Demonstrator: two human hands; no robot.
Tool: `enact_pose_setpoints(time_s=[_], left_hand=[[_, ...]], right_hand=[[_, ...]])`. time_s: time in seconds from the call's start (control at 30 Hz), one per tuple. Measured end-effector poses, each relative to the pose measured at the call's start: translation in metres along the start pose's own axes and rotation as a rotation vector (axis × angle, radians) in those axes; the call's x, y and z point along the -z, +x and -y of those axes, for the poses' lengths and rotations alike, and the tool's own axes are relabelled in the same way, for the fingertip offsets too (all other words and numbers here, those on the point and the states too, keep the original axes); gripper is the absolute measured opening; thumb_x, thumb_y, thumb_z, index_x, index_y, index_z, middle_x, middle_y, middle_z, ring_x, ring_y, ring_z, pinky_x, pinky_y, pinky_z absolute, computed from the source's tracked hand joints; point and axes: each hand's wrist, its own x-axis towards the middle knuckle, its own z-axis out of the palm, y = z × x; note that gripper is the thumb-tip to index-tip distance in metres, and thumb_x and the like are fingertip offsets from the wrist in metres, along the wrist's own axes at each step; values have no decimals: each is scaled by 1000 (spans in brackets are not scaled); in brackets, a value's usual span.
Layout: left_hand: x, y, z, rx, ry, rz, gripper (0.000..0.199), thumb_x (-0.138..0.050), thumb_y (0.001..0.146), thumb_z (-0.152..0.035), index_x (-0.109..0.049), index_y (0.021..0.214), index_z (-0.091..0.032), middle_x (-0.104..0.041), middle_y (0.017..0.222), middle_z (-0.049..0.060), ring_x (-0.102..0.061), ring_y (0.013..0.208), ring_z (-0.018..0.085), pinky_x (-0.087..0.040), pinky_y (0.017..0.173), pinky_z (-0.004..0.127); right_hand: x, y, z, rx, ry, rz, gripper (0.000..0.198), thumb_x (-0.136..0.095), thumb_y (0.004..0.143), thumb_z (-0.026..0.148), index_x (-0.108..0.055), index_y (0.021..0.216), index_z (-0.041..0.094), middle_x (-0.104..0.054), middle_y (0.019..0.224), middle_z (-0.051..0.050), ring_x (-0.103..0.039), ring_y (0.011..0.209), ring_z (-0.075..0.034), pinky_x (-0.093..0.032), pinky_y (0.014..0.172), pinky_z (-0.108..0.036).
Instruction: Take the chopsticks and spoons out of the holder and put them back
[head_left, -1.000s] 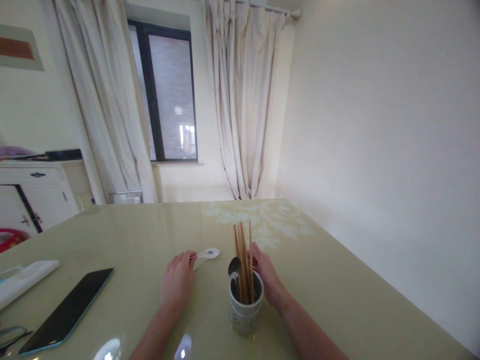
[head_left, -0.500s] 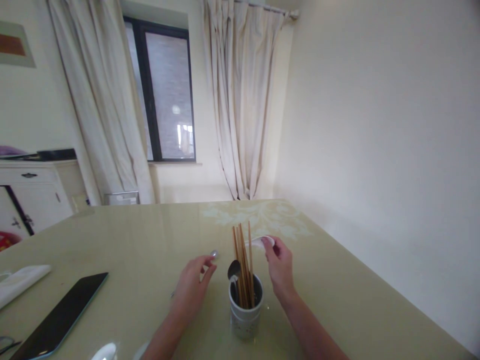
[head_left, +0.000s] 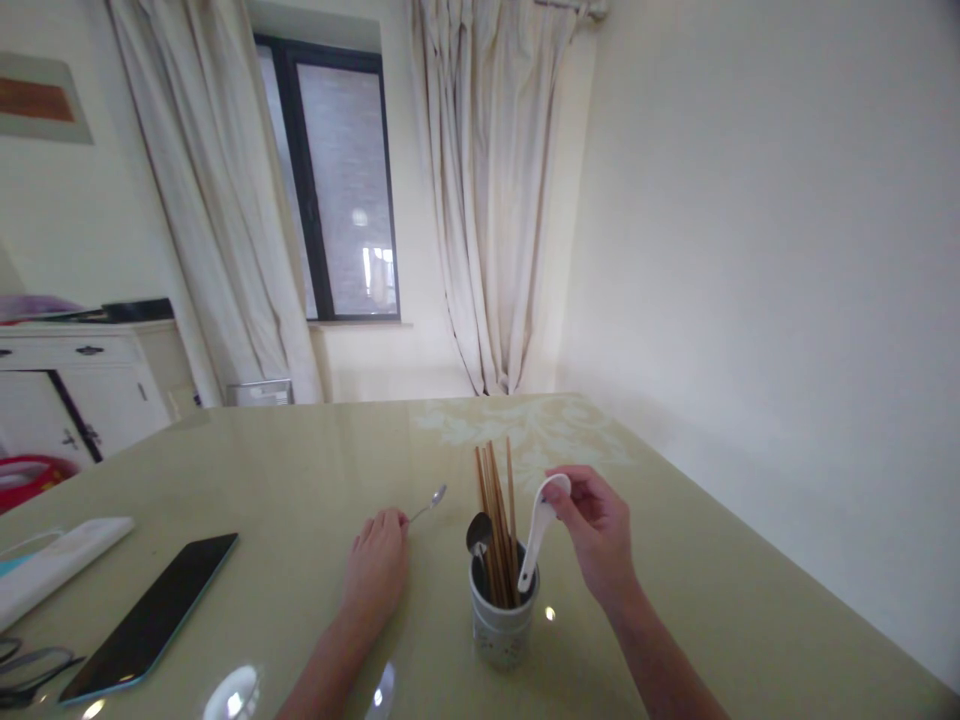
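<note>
In my right hand (head_left: 600, 535) is a white soup spoon (head_left: 537, 530), pinched by its bowl. The spoon slants down, its handle end at the rim of a grey-white utensil cup (head_left: 502, 640). Wooden chopsticks (head_left: 496, 530) and a dark metal spoon (head_left: 478, 532) stand in that cup. Left of the cup my left hand (head_left: 379, 565) lies low at the tabletop, fingers curled around the handle of a small metal teaspoon (head_left: 436, 497). The teaspoon's bowl points away to the right; most of its handle is hidden under the hand.
On the left lie a dark tablet (head_left: 154, 620), a white flat object (head_left: 64, 565) and eyeglasses (head_left: 34, 672). A shiny white object (head_left: 231, 693) shows at the near edge. The glossy green table (head_left: 300, 460) meets a wall (head_left: 787, 350) on the right.
My right hand has tipped the white soup spoon from nearly level to handle-down at the cup. My left hand has closed on the teaspoon's handle. The view has shifted slightly.
</note>
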Motion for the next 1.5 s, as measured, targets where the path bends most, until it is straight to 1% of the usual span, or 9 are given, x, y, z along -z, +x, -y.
enact_pose_setpoints(time_s=[0.3, 0.43, 0.57, 0.63, 0.73, 0.83, 0.97, 1.13, 1.5], left_hand=[[8, -3, -15, 27, -540, -248, 25, -36, 103, -41, -54, 103, -23, -74, 98, 11, -71, 93, 29, -54, 86, 43], [18, -16, -30, -29, -692, -404, 26, -43, 104, -44, -58, 108, -23, -74, 94, 7, -72, 86, 26, -57, 78, 39], [26, -37, -39, -339, -663, -659, 15, -52, 104, -25, -63, 115, -24, -74, 98, 7, -72, 90, 21, -58, 80, 32], [28, -47, -40, -591, -592, -730, 29, -58, 100, -13, -65, 124, -27, -76, 105, 7, -73, 98, 20, -58, 88, 31], [29, -58, -42, -843, -492, -664, 54, -63, 95, -5, -63, 142, -32, -79, 112, 6, -75, 103, 20, -57, 94, 30], [33, -62, -46, -897, -474, -555, 61, -61, 97, -6, -55, 153, -31, -81, 117, 7, -75, 105, 20, -57, 94, 30], [37, -59, -53, -888, -451, -535, 61, -61, 99, -9, -51, 156, -28, -81, 118, 9, -76, 103, 21, -57, 92, 32], [37, -58, -56, -894, -343, -524, 42, -58, 100, -15, -63, 141, -26, -79, 110, 10, -74, 93, 21, -57, 85, 33], [35, -58, -59, -938, -308, -502, 40, -52, 101, -12, -62, 138, -18, -73, 106, 11, -68, 92, 21, -53, 83, 34]], right_hand=[[-15, -26, -3, 249, -258, 420, 9, -74, 94, 31, -77, 101, 25, -72, 77, -2, -59, 65, -19, -48, 64, -32], [-16, -25, 0, 285, -261, 456, 10, -70, 96, 29, -76, 102, 25, -71, 80, -4, -60, 69, -20, -48, 65, -32], [-13, -23, 1, 289, -191, 358, 17, -65, 101, 35, -78, 104, 24, -69, 79, -4, -57, 70, -21, -45, 65, -33], [-11, -25, 1, 320, -151, 352, 23, -65, 102, 40, -79, 113, 25, -70, 82, -5, -58, 71, -22, -46, 65, -34], [-11, -33, 2, 344, -99, 382, 26, -67, 101, 42, -79, 116, 25, -72, 84, -7, -62, 74, -23, -48, 66, -35], [-16, -39, 2, 229, -8, 326, 26, -63, 104, 41, -81, 96, 23, -70, 78, -7, -63, 71, -22, -49, 63, -33], [-17, -26, -2, 29, 207, -25, 37, -69, 100, 51, -74, 80, 20, -63, 69, -2, -51, 56, -14, -39, 50, -27], [-3, 2, -6, 12, 317, -333, 43, -75, 93, 60, -68, 78, 20, -56, 65, 2, -43, 55, -11, -34, 49, -24], [-20, -18, -13, -40, -13, 64, 35, -76, 94, 54, -74, 89, 19, -63, 68, 1, -53, 60, -14, -44, 56, -26]])
